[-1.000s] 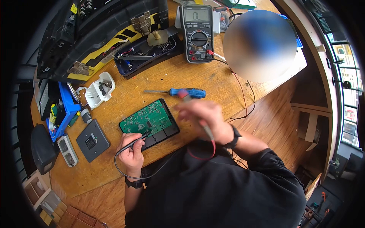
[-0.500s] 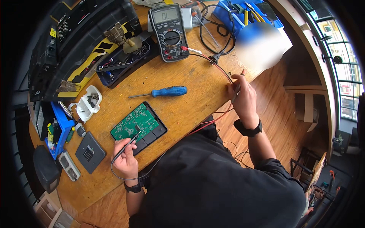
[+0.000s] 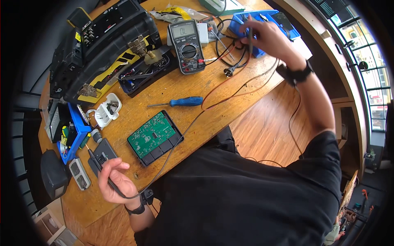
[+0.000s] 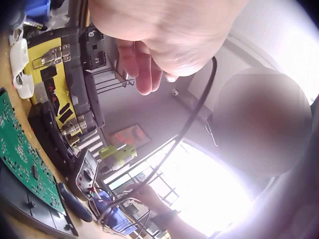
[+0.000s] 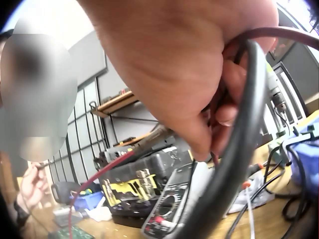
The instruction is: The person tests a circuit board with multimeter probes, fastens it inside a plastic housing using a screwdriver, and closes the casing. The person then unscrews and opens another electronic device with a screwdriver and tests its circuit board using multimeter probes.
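Note:
In the head view my left hand (image 3: 117,182) holds a black test probe (image 3: 96,159), raised to the near left of the green circuit board (image 3: 152,135). The board lies in a black casing (image 3: 169,143). My right hand (image 3: 273,41) is at the blue bin (image 3: 260,18) at the far right, fingers curled. From that hand, in the right wrist view, a grey test probe (image 5: 152,139) sticks out with a red lead (image 5: 99,174). A thick black cable (image 5: 244,134) crosses in front of the fingers. The multimeter (image 3: 186,47) reads OL.
A blue-handled screwdriver (image 3: 186,101) lies beyond the board. A large black and yellow toolbox (image 3: 111,53) stands at the back left. A black plug (image 3: 228,72) and tangled cords lie beside the multimeter. Test leads (image 3: 221,101) trail over the table. A flat dark panel (image 3: 107,151) lies at left.
My left hand has drawn the black probe away from the board, to the left and up. My right hand has gone from over the board, past the table edge, to the blue bin.

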Available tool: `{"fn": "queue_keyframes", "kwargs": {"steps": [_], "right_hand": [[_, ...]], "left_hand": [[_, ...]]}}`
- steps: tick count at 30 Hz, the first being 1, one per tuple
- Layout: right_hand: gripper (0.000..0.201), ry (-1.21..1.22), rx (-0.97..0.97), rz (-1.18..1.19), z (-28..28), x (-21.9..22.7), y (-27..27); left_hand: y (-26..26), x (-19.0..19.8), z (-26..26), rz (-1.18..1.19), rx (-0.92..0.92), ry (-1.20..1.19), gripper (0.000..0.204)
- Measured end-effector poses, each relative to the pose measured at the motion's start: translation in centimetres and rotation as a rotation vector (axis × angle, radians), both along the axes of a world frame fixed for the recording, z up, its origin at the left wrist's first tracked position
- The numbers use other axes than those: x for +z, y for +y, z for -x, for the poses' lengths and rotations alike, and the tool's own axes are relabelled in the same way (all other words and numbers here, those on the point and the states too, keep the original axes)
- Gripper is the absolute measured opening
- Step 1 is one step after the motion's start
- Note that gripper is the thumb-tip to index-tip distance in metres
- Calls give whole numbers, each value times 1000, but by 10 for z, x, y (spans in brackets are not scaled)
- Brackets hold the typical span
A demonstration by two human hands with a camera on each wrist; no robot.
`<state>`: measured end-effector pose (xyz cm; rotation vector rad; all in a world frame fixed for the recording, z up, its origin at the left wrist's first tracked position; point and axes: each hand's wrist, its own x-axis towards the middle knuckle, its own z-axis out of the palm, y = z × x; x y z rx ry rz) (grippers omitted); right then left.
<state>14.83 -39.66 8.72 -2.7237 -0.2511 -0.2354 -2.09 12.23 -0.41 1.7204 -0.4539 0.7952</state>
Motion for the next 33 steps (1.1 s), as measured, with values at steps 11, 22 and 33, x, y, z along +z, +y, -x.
{"fn": "queue_keyframes", "kwargs": {"steps": [11, 22, 33], "right_hand": [[52, -434, 235, 330, -64, -60, -14], [52, -717, 261, -182, 48, -42, 82], [15, 417, 368, -904, 96, -126, 205]], "left_hand": [[-11, -11, 16, -590, -58, 137, 59], [-26, -57, 31, -123, -212, 481, 44], [-43, -50, 28, -204, 30, 687, 29]]}}
